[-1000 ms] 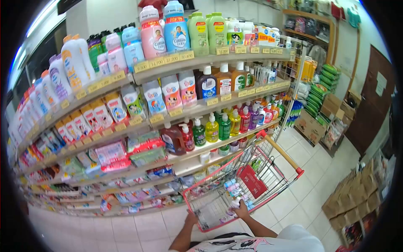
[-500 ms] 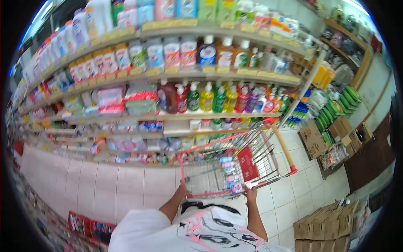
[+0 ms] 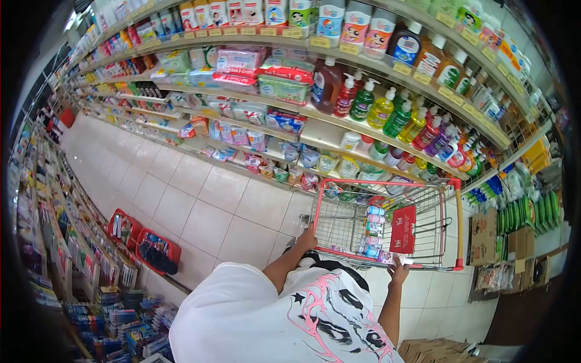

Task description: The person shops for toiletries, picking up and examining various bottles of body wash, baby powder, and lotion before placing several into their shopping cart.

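Observation:
A metal shopping cart [image 3: 387, 225] with red trim and a yellow handle stands in front of me, side on. My left hand [image 3: 307, 239] is closed round the cart's near left corner. At the near side of the cart, toward its handle end, my right hand [image 3: 397, 269] holds a small white item [image 3: 402, 259]; its fingers are partly hidden. Several small bottles [image 3: 374, 225] lie in a row inside the cart, beside a red sign [image 3: 402, 230]. A small purple pack [image 3: 385, 256] is just left of my right hand.
Long shelves [image 3: 363, 124] with pump bottles, wipes and powders run behind the cart. Red baskets [image 3: 158, 249] sit on the floor at left, by another shelf. Cardboard boxes [image 3: 483, 237] stand at right. Flattened cardboard [image 3: 439, 351] lies at the bottom.
The view has turned left, so shelves, cart and hands appear farther right. More of the aisle and the red baskets shows. Both hands remain at the cart.

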`<state>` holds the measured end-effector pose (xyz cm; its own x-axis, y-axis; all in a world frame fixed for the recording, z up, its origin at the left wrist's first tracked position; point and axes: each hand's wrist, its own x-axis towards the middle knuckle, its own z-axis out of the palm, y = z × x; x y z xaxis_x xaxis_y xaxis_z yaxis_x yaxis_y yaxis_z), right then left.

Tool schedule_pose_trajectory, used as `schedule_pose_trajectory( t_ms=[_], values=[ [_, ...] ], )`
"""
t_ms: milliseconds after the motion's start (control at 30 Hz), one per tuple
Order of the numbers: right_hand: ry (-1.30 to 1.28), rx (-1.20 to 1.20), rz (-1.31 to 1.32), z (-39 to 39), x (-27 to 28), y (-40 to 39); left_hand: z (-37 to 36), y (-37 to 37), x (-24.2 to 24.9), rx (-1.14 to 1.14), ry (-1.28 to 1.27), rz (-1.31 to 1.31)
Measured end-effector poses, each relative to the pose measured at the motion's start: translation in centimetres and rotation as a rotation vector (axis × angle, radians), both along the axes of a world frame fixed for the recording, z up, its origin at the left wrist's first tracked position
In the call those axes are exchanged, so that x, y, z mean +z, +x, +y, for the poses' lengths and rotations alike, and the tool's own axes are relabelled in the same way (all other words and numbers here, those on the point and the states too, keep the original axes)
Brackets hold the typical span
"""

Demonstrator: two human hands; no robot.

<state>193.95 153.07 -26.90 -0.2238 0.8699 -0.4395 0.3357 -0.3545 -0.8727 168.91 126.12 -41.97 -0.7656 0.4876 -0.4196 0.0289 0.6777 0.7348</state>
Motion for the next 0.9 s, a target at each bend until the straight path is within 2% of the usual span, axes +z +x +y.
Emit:
schedule_pose_trajectory(
  t_ms=[33, 167, 233, 367, 467, 500, 567, 633, 667, 700, 733, 767, 800, 833, 900],
  values=[
    [0.0, 0.01, -0.003, -0.2, -0.2, 0.0, 0.0, -0.1, -0.8, -0.025, 0.048, -0.021],
    [-0.068, -0.032, 0.056, 0.2, -0.3, 0.1, -0.2, -0.1, 1.6, -0.017, 0.061, -0.065],
    [-0.093, -0.044, 0.06, 0.7, -1.6, 0.6, -0.5, -0.6, 0.5, -0.023, 0.086, -0.066],
    [-0.214, -0.166, 0.166, -0.2, 0.2, 0.2, -1.2, -0.5, 1.1, -0.035, 0.178, -0.133],
    [-0.269, -0.092, 0.429, -2.2, 3.9, -1.2, -1.4, -0.8, 0.4, -0.089, 0.184, -0.148],
    [-0.281, -0.139, 0.508, -3.1, 5.5, -2.2, -1.7, -1.0, -0.2, -0.108, 0.177, -0.147],
    [-0.198, -0.048, 0.791, -4.4, 8.3, -3.8, -2.1, -1.6, -1.2, -0.217, 0.194, -0.186],
    [-0.206, -0.167, 0.859, -4.3, 8.4, -4.4, -2.3, -2.3, -3.4, -0.329, 0.331, -0.145],
    [-0.29, -0.035, 0.977, -4.2, 7.9, -3.4, -2.2, -3.0, -4.1, -0.385, 0.398, -0.098],
    [-0.323, -0.283, 0.864, -5.5, 10.0, -4.8, -2.3, -3.9, -5.3, -0.426, 0.323, -0.204],
    [-0.341, -0.319, 0.873, -6.3, 10.3, -4.9, -2.5, -4.9, -6.5, -0.49, 0.349, -0.303],
    [-0.373, -0.338, 0.906, -6.9, 9.9, -4.9, -2.9, -5.2, -3.5, -0.471, 0.144, -0.263],
    [-0.355, -0.329, 0.926, -7.8, 9.2, -4.9, -2.8, -6.4, -2.4, -0.564, 0.073, -0.366],
    [-0.339, -0.314, 0.94, -8.3, 8.3, -5.1, -2.9, -7.2, -0.6, -0.617, -0.067, -0.302],
    [-0.316, -0.28, 0.927, -10.7, 8.3, -5.6, -2.7, -8.6, 9.7, -0.728, -0.055, -0.403]
  ],
)
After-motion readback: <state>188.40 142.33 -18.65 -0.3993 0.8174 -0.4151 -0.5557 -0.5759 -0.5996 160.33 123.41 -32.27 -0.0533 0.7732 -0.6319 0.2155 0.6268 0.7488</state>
